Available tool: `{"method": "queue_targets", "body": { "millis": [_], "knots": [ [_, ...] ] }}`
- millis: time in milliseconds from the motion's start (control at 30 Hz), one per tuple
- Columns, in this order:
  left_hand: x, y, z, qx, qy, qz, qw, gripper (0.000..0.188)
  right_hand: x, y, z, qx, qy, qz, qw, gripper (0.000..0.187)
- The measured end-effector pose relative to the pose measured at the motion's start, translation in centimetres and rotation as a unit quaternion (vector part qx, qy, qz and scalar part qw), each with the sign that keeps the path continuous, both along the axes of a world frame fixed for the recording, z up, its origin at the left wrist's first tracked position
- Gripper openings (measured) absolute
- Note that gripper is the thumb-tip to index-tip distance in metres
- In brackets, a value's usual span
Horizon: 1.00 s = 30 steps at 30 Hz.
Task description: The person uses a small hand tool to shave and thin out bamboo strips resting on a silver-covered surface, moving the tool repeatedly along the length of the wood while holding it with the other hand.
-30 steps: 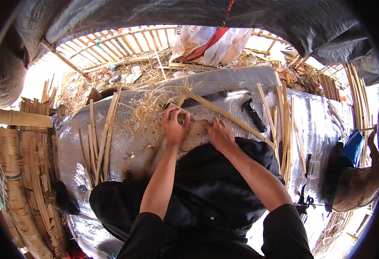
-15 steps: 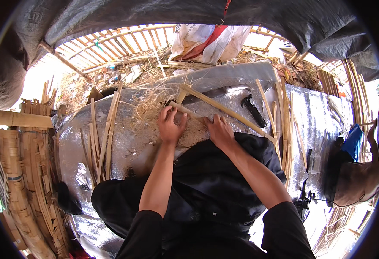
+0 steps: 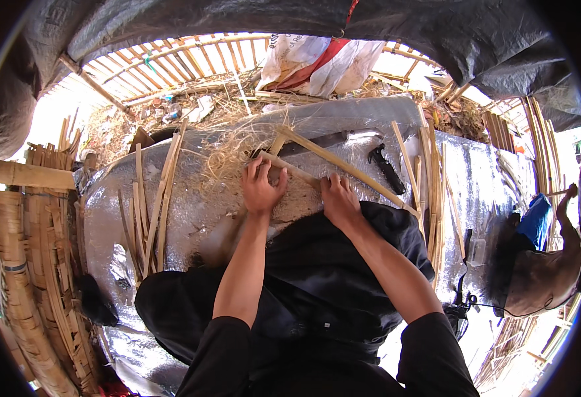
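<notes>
In front of my lap a flat bamboo strip (image 3: 297,172) spans between my two hands. My left hand (image 3: 264,188) curls its fingers over the strip's left end, thumb on the near side. At the other end my right hand (image 3: 341,200) closes its fingers on it. Just beyond lies a longer bamboo strip (image 3: 350,169), slanting to the right, with a short bamboo piece (image 3: 278,143) near its upper end. Behind it is a long-bladed knife (image 3: 320,143), partly hidden by the bamboo. A black hand tool (image 3: 387,169) rests to the right of these strips.
Thin curly shavings (image 3: 227,159) gather beyond my left hand. Bamboo strips lie at left (image 3: 163,198) and right (image 3: 435,198) on the silvery mat (image 3: 198,165). A woven bamboo bundle (image 3: 22,264) stands far left. A dark tarp (image 3: 237,16) hangs overhead, and a white sack (image 3: 330,69) stands behind.
The view has shifted slightly. My right hand's fingers have drawn in a little around the strip's end; my left hand stays in nearly the same place.
</notes>
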<state>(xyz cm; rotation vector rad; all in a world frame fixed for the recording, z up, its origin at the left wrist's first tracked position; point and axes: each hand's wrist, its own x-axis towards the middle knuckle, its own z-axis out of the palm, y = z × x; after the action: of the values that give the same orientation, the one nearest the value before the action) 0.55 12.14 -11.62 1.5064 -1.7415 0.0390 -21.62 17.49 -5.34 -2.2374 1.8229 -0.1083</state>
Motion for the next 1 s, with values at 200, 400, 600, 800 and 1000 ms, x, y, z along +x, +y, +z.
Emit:
{"method": "queue_targets", "body": {
  "millis": [200,400,600,800,1000],
  "knots": [
    [0.2,-0.3,-0.1,-0.005,-0.002,-0.001,1.0,0.04,-0.3,-0.2,-0.3,-0.023,-0.004,0.002,1.0,0.032],
    [0.3,0.0,0.5,-0.004,0.005,-0.004,1.0,0.035,0.1,-0.1,1.1,0.011,-0.017,0.009,1.0,0.056],
    [0.2,-0.1,0.0,0.011,0.022,-0.001,1.0,0.037,0.2,0.1,1.1,0.019,-0.037,-0.008,0.999,0.071],
    [-0.1,-0.2,0.1,0.022,0.039,-0.001,0.999,0.039,-0.1,-0.1,0.6,0.023,-0.021,-0.015,0.999,0.07],
    [0.2,0.0,0.2,0.005,0.012,-0.007,1.0,0.038,0.5,0.0,1.7,0.03,-0.006,-0.015,0.999,0.063]
  ]
}}
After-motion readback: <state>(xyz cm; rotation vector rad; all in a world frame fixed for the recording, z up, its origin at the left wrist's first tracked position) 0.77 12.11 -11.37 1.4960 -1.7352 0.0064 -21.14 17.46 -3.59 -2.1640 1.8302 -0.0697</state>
